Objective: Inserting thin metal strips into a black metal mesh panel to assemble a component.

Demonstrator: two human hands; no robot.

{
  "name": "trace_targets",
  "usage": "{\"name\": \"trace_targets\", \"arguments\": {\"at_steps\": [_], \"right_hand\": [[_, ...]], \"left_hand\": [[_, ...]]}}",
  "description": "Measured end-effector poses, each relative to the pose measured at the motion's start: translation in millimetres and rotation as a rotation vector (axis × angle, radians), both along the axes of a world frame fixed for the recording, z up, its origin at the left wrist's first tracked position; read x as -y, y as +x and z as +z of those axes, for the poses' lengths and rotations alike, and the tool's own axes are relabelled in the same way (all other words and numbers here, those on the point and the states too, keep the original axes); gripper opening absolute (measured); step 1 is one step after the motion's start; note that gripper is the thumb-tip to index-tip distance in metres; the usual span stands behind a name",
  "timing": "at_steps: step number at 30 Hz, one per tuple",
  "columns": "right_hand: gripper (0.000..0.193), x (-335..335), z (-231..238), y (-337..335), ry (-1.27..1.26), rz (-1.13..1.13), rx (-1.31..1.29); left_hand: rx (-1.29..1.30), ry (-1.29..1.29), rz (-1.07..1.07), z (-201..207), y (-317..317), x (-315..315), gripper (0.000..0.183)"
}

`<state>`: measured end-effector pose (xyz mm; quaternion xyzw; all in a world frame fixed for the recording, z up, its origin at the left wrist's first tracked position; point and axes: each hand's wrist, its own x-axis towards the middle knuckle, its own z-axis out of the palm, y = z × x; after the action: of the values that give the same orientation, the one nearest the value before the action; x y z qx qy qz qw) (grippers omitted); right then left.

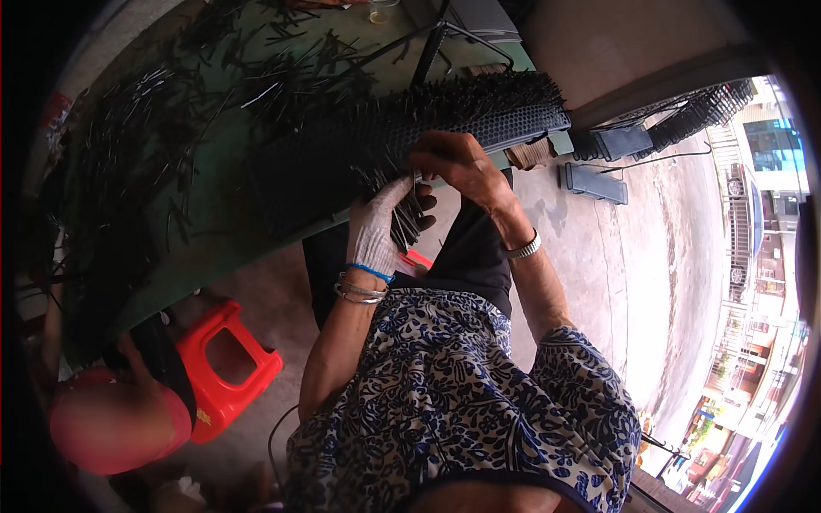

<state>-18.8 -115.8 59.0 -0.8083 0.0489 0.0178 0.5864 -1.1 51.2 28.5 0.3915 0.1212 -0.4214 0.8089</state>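
Observation:
A bundle of thin black sticks is gripped in my left hand, which wears a whitish glove with bare fingertips. The sticks poke out above and below the fingers. Just above and to the right, my right hand is bare, its fingers pinched together close to the bundle's top. What it pinches, if anything, is hidden. Beyond both hands lies a long dark board full of small holes. Black sticks stand densely along its far side, and the part nearer my hands shows rows of bare holes.
Loose black sticks lie scattered over the green tabletop. A dark metal frame rises behind the board. A red plastic stool and another person are at lower left. Dark trays sit on the right.

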Motion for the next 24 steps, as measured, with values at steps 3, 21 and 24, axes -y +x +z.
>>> {"name": "trace_targets", "arguments": {"at_steps": [3, 21, 24], "right_hand": [[0.012, -2, 4, 0, 0.067, -0.025, -0.038], [0.015, -4, -9, -6, 0.136, -0.143, 0.049], [0.016, -2, -9, -7, 0.155, -0.163, 0.037]], "left_hand": [[0.052, 0.074, 0.003, 8, 0, -1, 0.024], [0.001, 0.135, -0.002, -1, -1, 0, 0.024], [-0.015, 0.148, 0.021, -2, -2, 1, 0.025]]}}
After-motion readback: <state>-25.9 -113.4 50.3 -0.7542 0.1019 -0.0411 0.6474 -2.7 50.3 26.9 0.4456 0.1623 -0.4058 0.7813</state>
